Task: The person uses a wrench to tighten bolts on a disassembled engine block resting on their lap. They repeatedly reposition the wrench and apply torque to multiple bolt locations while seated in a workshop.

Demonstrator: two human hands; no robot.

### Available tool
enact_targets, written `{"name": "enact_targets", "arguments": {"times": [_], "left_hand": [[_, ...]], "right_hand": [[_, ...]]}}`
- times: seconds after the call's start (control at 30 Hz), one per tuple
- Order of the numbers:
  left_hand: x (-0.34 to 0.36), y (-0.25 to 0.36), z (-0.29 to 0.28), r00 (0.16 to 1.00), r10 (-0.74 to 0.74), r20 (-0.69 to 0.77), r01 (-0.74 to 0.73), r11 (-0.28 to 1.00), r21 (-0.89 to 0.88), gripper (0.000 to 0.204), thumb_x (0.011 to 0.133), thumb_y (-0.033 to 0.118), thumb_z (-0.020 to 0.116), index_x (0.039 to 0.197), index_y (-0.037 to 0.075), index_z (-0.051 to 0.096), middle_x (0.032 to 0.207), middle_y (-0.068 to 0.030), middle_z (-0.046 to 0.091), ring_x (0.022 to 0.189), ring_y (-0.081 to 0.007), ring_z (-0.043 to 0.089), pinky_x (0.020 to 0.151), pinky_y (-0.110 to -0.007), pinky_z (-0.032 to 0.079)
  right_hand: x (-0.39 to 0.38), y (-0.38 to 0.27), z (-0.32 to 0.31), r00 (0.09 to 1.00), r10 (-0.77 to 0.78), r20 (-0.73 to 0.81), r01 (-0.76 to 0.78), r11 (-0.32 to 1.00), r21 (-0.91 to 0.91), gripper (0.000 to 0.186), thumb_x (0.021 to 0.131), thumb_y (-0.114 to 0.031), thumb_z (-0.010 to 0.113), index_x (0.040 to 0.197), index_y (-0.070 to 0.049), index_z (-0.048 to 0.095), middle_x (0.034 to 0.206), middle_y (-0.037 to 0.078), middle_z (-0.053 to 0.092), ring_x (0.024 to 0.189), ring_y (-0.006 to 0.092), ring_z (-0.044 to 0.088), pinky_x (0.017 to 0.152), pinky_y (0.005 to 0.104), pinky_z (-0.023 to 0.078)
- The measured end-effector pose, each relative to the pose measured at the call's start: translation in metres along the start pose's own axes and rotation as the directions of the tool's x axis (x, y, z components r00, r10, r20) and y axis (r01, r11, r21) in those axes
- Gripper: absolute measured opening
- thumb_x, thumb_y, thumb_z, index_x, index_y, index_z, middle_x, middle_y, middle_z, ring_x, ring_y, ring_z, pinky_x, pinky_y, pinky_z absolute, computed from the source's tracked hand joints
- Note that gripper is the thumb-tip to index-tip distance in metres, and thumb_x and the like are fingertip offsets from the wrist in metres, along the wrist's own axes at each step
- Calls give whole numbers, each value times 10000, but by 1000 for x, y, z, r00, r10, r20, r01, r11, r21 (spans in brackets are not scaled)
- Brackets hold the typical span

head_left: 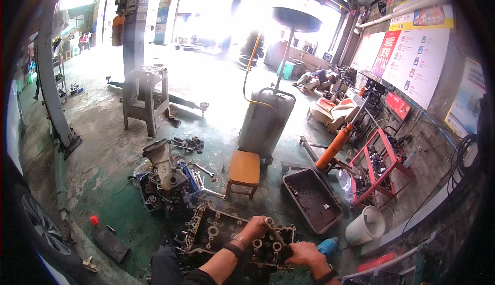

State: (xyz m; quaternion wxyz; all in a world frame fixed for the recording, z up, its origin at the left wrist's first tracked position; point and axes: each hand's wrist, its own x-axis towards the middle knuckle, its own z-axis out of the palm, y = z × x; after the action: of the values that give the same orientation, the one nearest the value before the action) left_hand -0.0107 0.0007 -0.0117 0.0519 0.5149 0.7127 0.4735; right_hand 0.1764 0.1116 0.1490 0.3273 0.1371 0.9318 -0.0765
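Note:
An engine block [219, 228] with round openings and a metal rim lies low in front of me. My left hand [252, 230] reaches over its right half, fingers closed around the upper end of a slim metal bar-shaped tool [275, 233]. From there the tool slants down to the right. Its exact kind is too small to tell. My right hand [305, 254] is at the block's right edge with its fingers curled inward; anything inside them is hidden. Dark bands circle both wrists.
A blue crate [195, 181] with engine parts stands ahead left, wrenches [208, 190] beside it. Beyond the block are a small wooden stool [244, 169] and a grey wheeled tank [265, 122]. A black tray [313, 202], white bucket [365, 226] and red rack [381, 164] line the right.

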Motion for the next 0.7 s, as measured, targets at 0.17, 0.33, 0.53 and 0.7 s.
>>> {"name": "enact_targets", "arguments": {"times": [0.17,0.33,0.53,0.7], "left_hand": [[-5,-4,8,1000,-22,-22,22,1000,-10,283,701,71,727,983,72,708,876,-147,697,782,-348,664,693,-401,547],[-8,1,5,999,-24,-42,24,1000,-3,343,693,52,701,1035,79,715,909,-165,694,804,-353,669,714,-394,554],[-8,9,2,995,-80,-64,80,997,3,329,693,5,647,1006,76,718,856,-177,679,776,-352,660,690,-403,547],[-4,13,1,993,-106,-51,104,994,-29,295,696,15,668,980,76,718,861,-164,685,767,-345,658,674,-388,542]], "right_hand": [[35,31,18,788,224,-574,-216,973,83,348,774,-216,680,1068,-39,620,1041,177,656,1002,348,621,923,486,443],[69,35,25,570,186,-800,-198,976,86,292,770,-69,641,1054,-11,616,1109,162,624,1096,347,546,1019,493,351],[80,33,25,614,173,-770,-213,976,49,289,758,-137,668,1012,-7,626,1023,188,638,1034,377,568,936,487,404],[53,24,11,881,294,-370,-283,955,85,415,761,-350,740,986,-14,648,943,204,676,946,389,645,815,475,499]]}}
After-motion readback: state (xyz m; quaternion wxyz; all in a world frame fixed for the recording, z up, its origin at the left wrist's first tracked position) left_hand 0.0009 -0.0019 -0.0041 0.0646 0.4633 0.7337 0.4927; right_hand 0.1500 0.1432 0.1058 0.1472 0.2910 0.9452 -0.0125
